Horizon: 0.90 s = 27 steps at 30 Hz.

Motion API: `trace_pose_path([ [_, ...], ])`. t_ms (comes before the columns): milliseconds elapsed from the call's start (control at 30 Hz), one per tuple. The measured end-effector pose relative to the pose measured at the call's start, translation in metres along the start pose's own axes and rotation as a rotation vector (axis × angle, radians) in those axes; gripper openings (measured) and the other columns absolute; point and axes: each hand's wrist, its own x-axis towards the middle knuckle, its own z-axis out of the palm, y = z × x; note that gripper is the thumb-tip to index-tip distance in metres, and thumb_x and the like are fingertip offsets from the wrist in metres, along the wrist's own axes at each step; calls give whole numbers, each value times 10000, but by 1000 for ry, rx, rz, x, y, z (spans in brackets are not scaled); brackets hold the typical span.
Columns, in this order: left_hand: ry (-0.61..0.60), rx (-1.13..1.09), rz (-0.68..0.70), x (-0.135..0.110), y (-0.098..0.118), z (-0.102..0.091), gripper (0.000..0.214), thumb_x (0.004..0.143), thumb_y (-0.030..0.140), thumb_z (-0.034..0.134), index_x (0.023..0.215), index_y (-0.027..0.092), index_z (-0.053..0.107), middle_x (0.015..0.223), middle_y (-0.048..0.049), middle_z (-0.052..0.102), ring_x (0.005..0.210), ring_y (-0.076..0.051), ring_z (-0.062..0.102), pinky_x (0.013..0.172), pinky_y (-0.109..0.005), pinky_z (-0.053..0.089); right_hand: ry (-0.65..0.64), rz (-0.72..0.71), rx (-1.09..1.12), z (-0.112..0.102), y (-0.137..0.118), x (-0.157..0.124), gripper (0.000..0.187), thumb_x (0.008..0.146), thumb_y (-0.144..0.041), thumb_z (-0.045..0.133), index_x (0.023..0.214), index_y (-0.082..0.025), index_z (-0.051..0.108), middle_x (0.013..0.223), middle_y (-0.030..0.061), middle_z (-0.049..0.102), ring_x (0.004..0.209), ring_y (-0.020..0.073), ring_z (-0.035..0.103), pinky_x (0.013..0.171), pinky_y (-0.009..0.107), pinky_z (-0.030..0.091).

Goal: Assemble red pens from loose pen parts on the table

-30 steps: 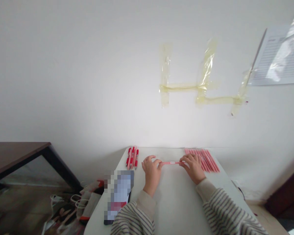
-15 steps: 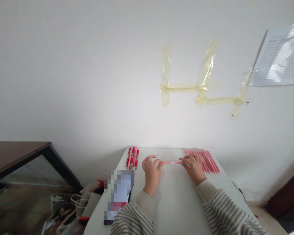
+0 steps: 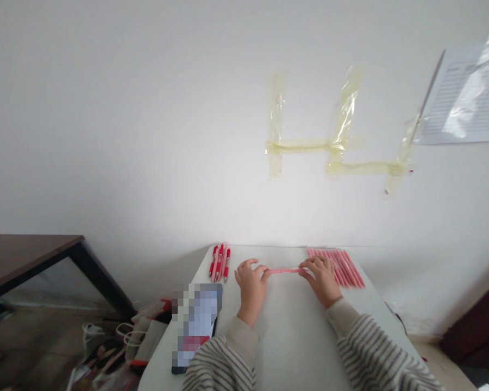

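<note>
Clamped between thumb and fingertips of the left hand [image 3: 252,290] at nine o'clock, and likewise between thumb and fingertips of the right hand [image 3: 324,281] at three o'clock: one slim pink rod [image 3: 284,270], perhaps a pen barrel, level and crosswise at the clock's centre. Other left fingers arched and spread away; other right fingers gathered more closely. Hard to tell whether resting on the white table [image 3: 297,336] or just above.

Beyond the left hand, at nine: a bundle of red-and-pink pens [image 3: 220,255], side by side. Just past the right hand, at three: a slanted row of pink rods [image 3: 346,266], partly covered by fingers. At eight, beside the left striped sleeve [image 3: 224,369]: a phone-like device [image 3: 204,320], screen blurred to blocks. At twelve, a white wall [image 3: 126,136] with yellowed tape [image 3: 301,147]; at two, a paper sheet [image 3: 436,108]. Farther out at nine, a brown table [image 3: 28,244].

Could spin or slip free, likely from a light or uneven pinch on so thin a shape. Could bend if pushed inward from both ends. Could scatter the row if brushed by right knuckles.

Compared with half a second ago: white label, then facing up at mid-length, now mostly out of sight, suggesting a slight roll; hands nearly unmoved.
</note>
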Motion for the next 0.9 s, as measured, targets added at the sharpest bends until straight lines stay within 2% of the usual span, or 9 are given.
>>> trace_pose_path([
  [267,-16,-23,-3,1,1,0,80,817,335,717,838,319,793,1190,-45,624,1183,-272,488,1068,-508,352,-16,-9,16,-7,-5,1,163,921,-429,630,966,-298,716,1041,48,677,1124,290,520,1000,478,390],
  [367,-7,-50,8,1,0,1,84,819,335,715,837,310,792,1181,-47,626,1175,-271,487,1066,-503,355,-21,-1,5,-7,-7,0,236,896,-484,654,1045,-313,717,1066,52,675,1143,305,510,1007,495,395],
  [467,26,-69,20,2,-1,1,91,820,344,712,842,310,793,1176,-48,622,1164,-266,486,1068,-488,363,-10,14,-9,-5,-8,-1,313,928,-523,593,1147,-332,710,1092,66,670,1147,306,510,1000,505,406],
  [567,40,-72,12,2,-2,1,83,815,343,719,842,322,794,1172,-42,620,1159,-261,484,1069,-475,364,-15,19,-6,-2,-7,-2,293,979,-491,514,1065,-328,741,1089,66,672,1131,296,518,1005,516,405],
  [667,28,-66,-3,2,-2,1,73,808,339,729,836,329,796,1171,-38,623,1158,-264,484,1070,-480,357,-13,7,-2,0,-5,-2,271,970,-478,541,957,-311,753,1090,63,676,1152,305,506,1015,526,401],
  [900,29,-36,-9,2,-1,1,81,802,352,734,848,340,800,1167,-40,632,1146,-267,499,1053,-491,369,20,-46,14,1,2,0,192,916,-456,640,971,-293,726,1072,68,673,1153,310,508,1005,519,414],
])
